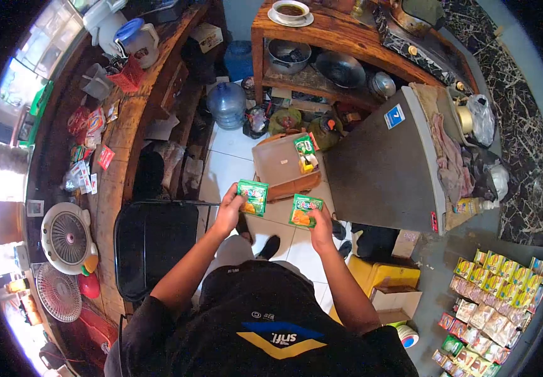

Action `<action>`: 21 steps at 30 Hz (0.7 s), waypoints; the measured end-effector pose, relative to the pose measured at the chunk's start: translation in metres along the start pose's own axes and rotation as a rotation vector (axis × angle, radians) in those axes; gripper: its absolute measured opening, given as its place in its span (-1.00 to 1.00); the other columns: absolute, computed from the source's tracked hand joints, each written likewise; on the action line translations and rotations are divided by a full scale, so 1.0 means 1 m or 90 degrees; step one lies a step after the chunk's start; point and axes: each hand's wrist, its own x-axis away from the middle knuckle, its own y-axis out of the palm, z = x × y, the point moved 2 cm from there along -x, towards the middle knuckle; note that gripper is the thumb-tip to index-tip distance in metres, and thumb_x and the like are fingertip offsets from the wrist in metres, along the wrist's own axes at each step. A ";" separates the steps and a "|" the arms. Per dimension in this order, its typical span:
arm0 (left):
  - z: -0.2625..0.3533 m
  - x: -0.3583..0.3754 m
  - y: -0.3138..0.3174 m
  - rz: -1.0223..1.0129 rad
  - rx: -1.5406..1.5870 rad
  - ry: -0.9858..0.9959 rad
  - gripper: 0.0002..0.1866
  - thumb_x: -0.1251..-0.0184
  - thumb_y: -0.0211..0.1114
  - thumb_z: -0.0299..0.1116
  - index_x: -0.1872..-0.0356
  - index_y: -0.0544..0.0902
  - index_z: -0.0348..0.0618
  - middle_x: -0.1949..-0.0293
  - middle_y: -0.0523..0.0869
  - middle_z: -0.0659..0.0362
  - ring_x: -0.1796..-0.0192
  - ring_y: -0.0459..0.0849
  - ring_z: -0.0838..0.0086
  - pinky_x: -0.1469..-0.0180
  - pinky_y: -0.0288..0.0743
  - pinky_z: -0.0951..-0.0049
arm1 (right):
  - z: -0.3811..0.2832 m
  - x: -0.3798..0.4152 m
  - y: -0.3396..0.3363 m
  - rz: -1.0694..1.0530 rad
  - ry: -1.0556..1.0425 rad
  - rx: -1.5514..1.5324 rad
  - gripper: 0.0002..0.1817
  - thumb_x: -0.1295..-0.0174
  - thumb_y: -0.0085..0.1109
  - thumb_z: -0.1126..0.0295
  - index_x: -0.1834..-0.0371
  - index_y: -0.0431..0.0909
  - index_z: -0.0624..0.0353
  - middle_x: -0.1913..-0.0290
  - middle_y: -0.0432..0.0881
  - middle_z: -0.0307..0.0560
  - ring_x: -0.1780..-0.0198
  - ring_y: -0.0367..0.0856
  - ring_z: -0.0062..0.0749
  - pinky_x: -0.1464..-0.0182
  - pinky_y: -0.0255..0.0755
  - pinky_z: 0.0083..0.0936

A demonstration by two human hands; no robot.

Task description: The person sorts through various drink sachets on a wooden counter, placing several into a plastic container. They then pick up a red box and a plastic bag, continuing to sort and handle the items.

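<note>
My left hand pinches the edge of a green and orange packet. A similar green and orange packet is in my right hand, gripped at its lower right corner. The two packets are apart, held over the tiled floor. Just beyond them stands a box with a grey tray-like top; a green packet and small yellow and white items lie at its right side.
A wooden counter with packets and fans runs along the left. Ahead are a blue water jug and a wooden shelf with pans. A grey fridge stands right, a black chair left. Sachets hang at lower right.
</note>
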 end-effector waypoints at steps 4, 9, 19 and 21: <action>-0.028 -0.033 -0.024 -0.030 -0.030 0.025 -0.72 -0.36 0.06 -0.41 -0.06 0.51 -0.16 0.14 0.61 0.25 0.08 0.55 0.56 -0.04 0.43 0.48 | 0.009 -0.040 0.005 0.001 0.012 0.075 -0.71 -0.18 0.07 0.43 0.00 0.44 0.13 0.08 0.55 -0.19 0.02 0.56 -0.48 -0.02 0.50 -0.45; -0.049 -0.079 -0.038 -0.037 -0.025 0.004 -0.79 -0.36 0.16 -0.51 0.03 0.51 -0.30 0.21 0.68 0.18 0.18 0.61 0.58 0.08 0.47 0.57 | 0.029 -0.114 0.017 -0.040 0.027 0.225 -0.68 -0.22 0.22 0.47 -0.04 0.45 0.22 0.04 0.64 -0.14 -0.01 0.57 -0.49 -0.05 0.43 -0.57; -0.142 -0.205 -0.055 0.102 -0.063 -0.044 -0.82 -0.24 0.25 -0.55 0.15 0.51 -0.29 0.25 0.70 0.11 0.25 0.66 0.53 0.15 0.57 0.52 | 0.159 -0.282 -0.010 -0.037 0.064 0.389 -0.62 -0.15 0.35 0.47 -0.01 0.44 0.23 0.13 0.70 -0.08 0.10 0.64 -0.48 0.06 0.47 -0.56; -0.153 -0.220 -0.060 0.134 -0.161 0.002 -0.81 -0.21 0.26 -0.54 0.16 0.51 -0.29 0.31 0.72 0.08 0.33 0.67 0.54 0.23 0.57 0.53 | 0.166 -0.307 -0.008 -0.070 0.084 0.544 -0.62 -0.15 0.35 0.44 0.01 0.44 0.23 0.14 0.70 -0.06 0.11 0.65 -0.47 0.11 0.49 -0.54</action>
